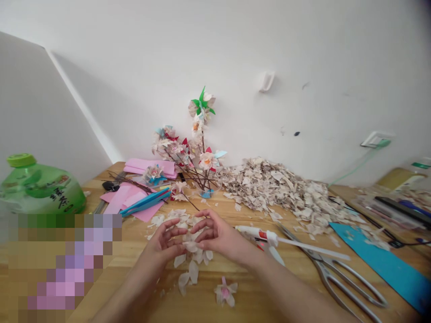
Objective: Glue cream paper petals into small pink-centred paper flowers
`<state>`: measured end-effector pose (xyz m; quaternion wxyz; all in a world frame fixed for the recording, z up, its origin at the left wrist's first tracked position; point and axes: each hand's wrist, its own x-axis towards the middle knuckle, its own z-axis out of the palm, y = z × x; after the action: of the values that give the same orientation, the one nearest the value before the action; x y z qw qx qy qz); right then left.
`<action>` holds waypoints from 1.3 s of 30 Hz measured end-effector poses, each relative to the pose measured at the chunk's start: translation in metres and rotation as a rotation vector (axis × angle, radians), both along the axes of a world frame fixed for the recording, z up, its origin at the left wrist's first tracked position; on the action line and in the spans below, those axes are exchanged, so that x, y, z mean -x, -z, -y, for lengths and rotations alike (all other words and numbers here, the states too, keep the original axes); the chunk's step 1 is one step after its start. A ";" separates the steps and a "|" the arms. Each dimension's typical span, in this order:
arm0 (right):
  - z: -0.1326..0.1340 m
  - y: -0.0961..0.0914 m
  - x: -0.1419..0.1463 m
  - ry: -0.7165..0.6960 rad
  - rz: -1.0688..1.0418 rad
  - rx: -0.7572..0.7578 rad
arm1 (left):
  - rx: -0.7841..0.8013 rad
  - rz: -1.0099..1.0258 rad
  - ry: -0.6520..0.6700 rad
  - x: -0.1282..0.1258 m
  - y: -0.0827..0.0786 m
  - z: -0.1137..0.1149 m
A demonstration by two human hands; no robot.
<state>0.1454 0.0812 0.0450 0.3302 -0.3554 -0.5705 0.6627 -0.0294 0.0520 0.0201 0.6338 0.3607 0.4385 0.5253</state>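
Note:
Both of my hands hover over a small heap of pale dried petals (198, 258) at the middle of the wooden table. My right hand (224, 235) has its fingers curled, and its thumb and a fingertip close on a whitish petal (191, 246). Facing it, my left hand (165, 242) has bent fingers held apart, with the thumb tip beside that same petal; whether it touches is hard to see. Nearer me lies a small petal flower (226, 292) with a pink centre. Loose petals (193, 272) are scattered below my hands.
A glue gun (257, 232) and metal scissors (323, 262) lie right, near blue paper (380, 264). Behind rises a large dried-petal pile (269, 181). Flower branches (202, 166) stand at the back. Left are blue tweezers (146, 202), pink paper (150, 167) and a green bottle (40, 188).

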 end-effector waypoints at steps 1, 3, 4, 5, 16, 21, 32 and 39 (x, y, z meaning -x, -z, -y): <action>0.002 0.000 -0.001 0.023 -0.011 -0.008 | 0.002 0.013 0.027 0.000 0.001 0.000; 0.005 0.001 -0.001 0.066 -0.021 -0.017 | 0.012 0.024 0.063 0.000 0.003 0.001; 0.006 0.002 -0.002 0.085 -0.019 -0.020 | 0.012 0.024 0.078 0.000 0.003 0.001; 0.008 0.002 -0.002 0.099 -0.016 -0.021 | 0.008 0.022 0.093 -0.001 0.004 0.001; 0.022 0.002 -0.008 0.153 -0.055 0.084 | -0.020 0.110 0.222 -0.009 0.001 0.008; 0.031 -0.004 -0.010 0.111 -0.289 0.350 | -0.176 0.189 0.230 -0.017 -0.007 0.015; 0.058 -0.003 -0.035 0.044 -0.056 0.228 | -0.085 0.067 0.109 -0.026 -0.002 0.018; 0.098 -0.012 -0.178 0.237 1.067 -0.203 | 0.101 0.101 -0.028 -0.029 -0.003 0.020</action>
<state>0.3239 -0.0166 0.0569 0.1005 -0.6698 -0.6757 0.2911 0.0001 0.0320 0.0231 0.6651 0.2951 0.4371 0.5287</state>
